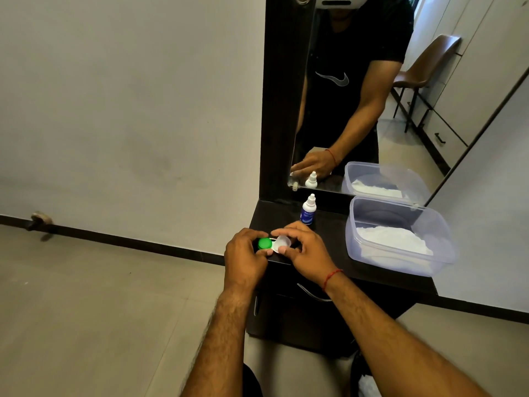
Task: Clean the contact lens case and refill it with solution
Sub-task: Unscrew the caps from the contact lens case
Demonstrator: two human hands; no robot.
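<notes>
A contact lens case rests at the front left edge of a dark dresser top. Its left well wears a green cap; its right well has a white cap. My left hand grips the case at the green end. My right hand has thumb and fingers pinched around the white cap. A small white solution bottle with a blue label stands upright just behind my hands, its cap on.
A clear plastic tub holding white tissue sits on the right of the dresser top. A mirror rises behind, reflecting the bottle, tub and a person. A drawer handle shows below. Tiled floor lies left.
</notes>
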